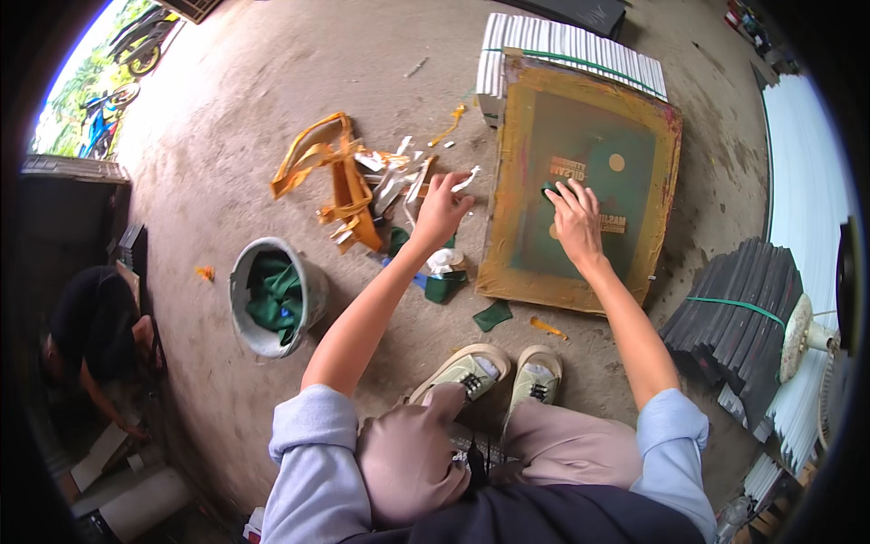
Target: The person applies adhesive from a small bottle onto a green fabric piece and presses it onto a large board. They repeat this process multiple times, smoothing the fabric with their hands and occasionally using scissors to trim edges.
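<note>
A flat screen-printing frame (594,163), its mesh green and its border covered in brownish-yellow tape, leans against a bundled stack of white sheets (580,50). My right hand (577,222) rests on the mesh, fingers bent, with a small dark green cloth (547,190) at the fingertips, mostly hidden. Left of the frame, my left hand (439,216) pinches a crumpled white strip (467,179) above the floor. Below and beyond that hand lies a heap of torn orange-yellow tape (352,195) with white scraps. Green cloth pieces (446,286) lie close to the frame's lower left corner.
A grey bucket (319,295) holding green cloth stands left of my feet. At right are a strapped bundle of dark sheets (734,295), a fan (799,337) and long white sheets (807,172). Another person (95,326) crouches at far left. Motorbikes (140,50) stand outside.
</note>
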{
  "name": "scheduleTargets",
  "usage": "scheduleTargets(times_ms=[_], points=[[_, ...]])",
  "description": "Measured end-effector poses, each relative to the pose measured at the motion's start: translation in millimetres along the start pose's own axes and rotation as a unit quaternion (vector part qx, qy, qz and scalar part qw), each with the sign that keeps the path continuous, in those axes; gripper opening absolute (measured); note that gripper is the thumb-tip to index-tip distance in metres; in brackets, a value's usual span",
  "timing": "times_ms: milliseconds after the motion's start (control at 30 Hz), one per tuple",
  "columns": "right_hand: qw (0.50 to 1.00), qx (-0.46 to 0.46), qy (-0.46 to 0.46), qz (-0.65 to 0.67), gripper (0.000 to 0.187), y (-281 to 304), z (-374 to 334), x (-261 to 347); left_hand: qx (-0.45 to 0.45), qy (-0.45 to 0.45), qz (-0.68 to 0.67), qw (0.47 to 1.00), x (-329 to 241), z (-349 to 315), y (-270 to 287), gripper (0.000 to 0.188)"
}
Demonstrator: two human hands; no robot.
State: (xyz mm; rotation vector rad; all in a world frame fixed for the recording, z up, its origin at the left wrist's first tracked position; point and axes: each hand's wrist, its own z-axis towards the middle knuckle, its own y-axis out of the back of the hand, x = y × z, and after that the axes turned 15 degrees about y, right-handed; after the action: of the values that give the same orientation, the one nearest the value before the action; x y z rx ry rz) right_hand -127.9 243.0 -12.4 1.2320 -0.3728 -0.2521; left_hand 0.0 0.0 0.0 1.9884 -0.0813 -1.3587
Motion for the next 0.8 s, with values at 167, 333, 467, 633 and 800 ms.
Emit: scheduleTargets(times_ms=[167, 333, 467, 633, 800], points=[[0.998, 0.055, 0.014, 0.041, 0.030, 23, -3, 49, -0.078, 0.041, -0.001, 0.996, 49, -117, 18, 0.008], [0.985, 0.136, 0.069, 0.083, 0.023, 32, -8, 77, -0.044, -0.050, 0.193, 0.979, 103, -155, -14, 0.030], [0.976, 0.180, 0.026, 0.122, 0.023, 36, -13, 82, -0.059, -0.008, 0.253, 0.966, 124, -152, -33, 0.029], [0.959, 0.221, -0.010, 0.179, 0.026, 56, -18, 91, -0.036, -0.004, 0.132, 0.991, 110, -157, -26, 0.020], [0.885, 0.204, -0.113, 0.403, 0.042, 98, -2, 126, -0.014, -0.030, -0.010, 0.999, 45, -141, 13, 0.022]])
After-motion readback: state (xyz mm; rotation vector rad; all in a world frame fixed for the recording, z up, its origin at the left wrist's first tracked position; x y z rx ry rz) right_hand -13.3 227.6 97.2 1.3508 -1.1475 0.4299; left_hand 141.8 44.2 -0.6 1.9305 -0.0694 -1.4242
